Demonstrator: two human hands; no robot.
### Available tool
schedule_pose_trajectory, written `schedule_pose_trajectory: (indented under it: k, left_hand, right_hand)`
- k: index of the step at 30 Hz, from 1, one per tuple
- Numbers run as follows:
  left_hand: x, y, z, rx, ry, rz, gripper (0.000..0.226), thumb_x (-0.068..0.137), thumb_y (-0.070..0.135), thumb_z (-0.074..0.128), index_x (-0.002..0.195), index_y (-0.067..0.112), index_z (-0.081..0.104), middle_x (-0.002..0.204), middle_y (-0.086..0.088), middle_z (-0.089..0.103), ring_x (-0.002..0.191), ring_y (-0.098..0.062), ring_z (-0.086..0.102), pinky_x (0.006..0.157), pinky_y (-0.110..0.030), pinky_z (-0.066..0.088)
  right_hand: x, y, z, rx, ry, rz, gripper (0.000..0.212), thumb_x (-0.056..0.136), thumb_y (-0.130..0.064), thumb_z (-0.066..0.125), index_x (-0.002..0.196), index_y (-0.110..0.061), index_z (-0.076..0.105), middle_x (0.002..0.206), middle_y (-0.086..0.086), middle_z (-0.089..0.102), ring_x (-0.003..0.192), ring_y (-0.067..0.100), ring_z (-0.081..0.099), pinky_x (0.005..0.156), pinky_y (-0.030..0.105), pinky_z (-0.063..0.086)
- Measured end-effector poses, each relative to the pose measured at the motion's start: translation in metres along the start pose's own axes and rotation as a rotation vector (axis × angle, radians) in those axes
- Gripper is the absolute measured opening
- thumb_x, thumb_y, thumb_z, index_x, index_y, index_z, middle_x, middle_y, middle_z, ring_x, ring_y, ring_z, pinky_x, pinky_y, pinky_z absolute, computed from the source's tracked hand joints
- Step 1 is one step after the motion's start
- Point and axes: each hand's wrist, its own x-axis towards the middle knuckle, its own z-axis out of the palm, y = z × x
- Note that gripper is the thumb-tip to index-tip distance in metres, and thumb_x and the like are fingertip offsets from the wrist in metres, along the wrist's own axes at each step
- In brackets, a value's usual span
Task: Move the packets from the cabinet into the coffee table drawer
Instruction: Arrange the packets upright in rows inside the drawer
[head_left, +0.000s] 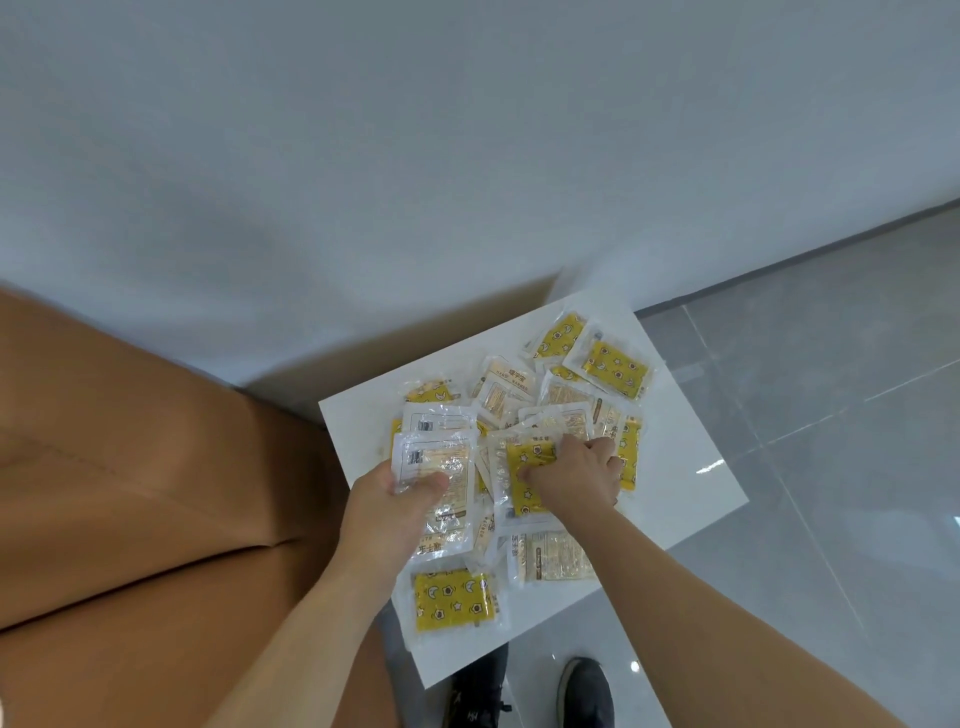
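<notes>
A: Starting at the far left, a tan cushioned seat (145, 493) fills that side, and just beside it the white cabinet top (358, 431) carries a loose heap of packets (524, 452), some yellow face up, some showing the clear printed back.

B: And here's the left hand (387, 506) reaching in from below, forearm angled up from the bottom edge. Thumb on top, fingers curled underneath, clamped around a clear-backed packet (439, 473), and there look to be more stacked under it.

A: Those look light and flat, I'd say. Thin film wrappers, glossy, so likely slick against each other. A stack could fan out and slide if squeezed only at one corner.

B: Agreed. Best hold is across the middle of the flat faces, thumb above, fingers below.

A: Moving right, the right hand (574, 475) comes in knuckles up, wrist bent down over the pile, forearm running off to the lower right corner.

B: Its fingertips are curled down and pinching a yellow packet (527, 480) at the middle of the heap.

A: Further right, two more yellow ones sit at the far corner of the top, then grey floor tiles (831, 415). Dark shoes (584, 691) below.

B: No drawer in view, so every packet is on the cabinet or in hand.
</notes>
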Motion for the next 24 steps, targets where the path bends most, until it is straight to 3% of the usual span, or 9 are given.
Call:
schedule_pose_trajectory:
  k: [4,9,12,15,18,21,24]
  left_hand:
    - [-0.001,0.003,-0.001,-0.010,0.004,0.008,0.016,0.087,0.014,0.074,0.098,0.025,0.074,0.093,0.007,0.077,0.089,-0.018,0.074,0.088,-0.049,0.057]
    - [-0.002,0.006,0.003,0.003,-0.003,0.014,0.017,0.087,0.016,0.074,0.100,0.026,0.074,0.093,0.008,0.077,0.088,-0.016,0.074,0.088,-0.048,0.057]
    - [-0.004,0.005,0.006,0.015,-0.011,0.012,0.018,0.087,0.017,0.074,0.103,0.026,0.073,0.095,0.008,0.077,0.092,-0.017,0.073,0.090,-0.049,0.056]
    - [-0.005,0.004,0.007,0.021,-0.008,0.004,0.018,0.087,0.019,0.074,0.104,0.027,0.072,0.096,0.009,0.077,0.093,-0.018,0.073,0.091,-0.048,0.056]
    - [-0.005,0.004,0.009,0.020,0.005,-0.007,0.018,0.087,0.020,0.075,0.103,0.027,0.072,0.096,0.008,0.077,0.094,-0.019,0.073,0.092,-0.048,0.055]
    - [-0.008,0.008,0.013,0.009,0.005,-0.016,0.018,0.087,0.019,0.075,0.102,0.027,0.072,0.095,0.009,0.077,0.094,-0.019,0.073,0.093,-0.048,0.055]
    - [-0.017,0.020,0.018,-0.020,-0.004,-0.016,0.019,0.087,0.018,0.075,0.103,0.027,0.072,0.096,0.008,0.077,0.096,-0.021,0.072,0.095,-0.050,0.053]
  right_hand:
    - [0.000,-0.002,-0.002,-0.015,-0.002,0.047,0.041,0.075,-0.037,0.066,0.109,-0.019,0.052,0.126,0.011,0.035,0.120,0.035,0.032,0.104,0.043,0.026]
    - [0.006,0.001,-0.011,-0.025,-0.055,0.031,0.049,0.076,-0.043,0.071,0.114,-0.018,0.053,0.127,0.011,0.041,0.121,0.035,0.040,0.102,0.045,0.033]
    - [0.007,0.007,-0.014,0.122,-0.080,0.004,0.038,0.076,-0.032,0.074,0.099,-0.015,0.049,0.116,0.008,0.037,0.100,0.029,0.049,0.084,0.040,0.047]
    - [0.008,0.013,-0.018,0.198,-0.072,-0.044,0.034,0.075,-0.026,0.075,0.079,-0.018,0.042,0.104,0.006,0.041,0.087,0.024,0.050,0.065,0.033,0.044]
    - [0.009,0.014,-0.026,0.319,-0.095,-0.064,0.035,0.073,-0.021,0.080,0.075,-0.017,0.045,0.083,0.003,0.054,0.068,0.017,0.053,0.053,0.028,0.043]
    - [0.007,0.011,-0.041,0.453,-0.151,-0.067,0.030,0.071,-0.017,0.082,0.091,-0.014,0.058,0.086,0.004,0.066,0.077,0.021,0.064,0.067,0.037,0.057]
    - [-0.003,0.005,-0.065,0.543,-0.156,-0.112,0.031,0.073,-0.016,0.081,0.096,-0.014,0.060,0.092,0.005,0.069,0.082,0.022,0.067,0.072,0.039,0.058]
